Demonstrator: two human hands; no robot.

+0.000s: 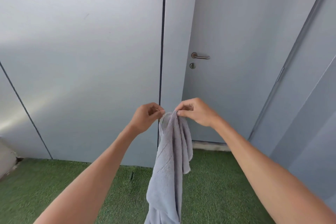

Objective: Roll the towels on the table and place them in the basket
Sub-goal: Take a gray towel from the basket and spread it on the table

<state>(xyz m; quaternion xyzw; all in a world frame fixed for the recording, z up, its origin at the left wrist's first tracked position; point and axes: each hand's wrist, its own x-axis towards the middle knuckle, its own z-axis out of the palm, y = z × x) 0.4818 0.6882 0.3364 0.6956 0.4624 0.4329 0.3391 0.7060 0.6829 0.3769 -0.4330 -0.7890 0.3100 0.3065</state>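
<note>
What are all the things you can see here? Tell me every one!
towel: one, pale grey, hanging down in the middle, held up by its top edge
door: one, grey, behind the hands, closed
door handle: one, silver metal, on the door's left side
lock: one, silver, round, just under the handle
wall panels: grey, left of the door, with dark seams between them
green turf: one stretch, green, covering the floor
small dark object: one, black, lying on the turf; too small to tell what it is
left hand: one, pinches the towel's top edge
right hand: one, pinches the towel's top edge beside the left
</note>
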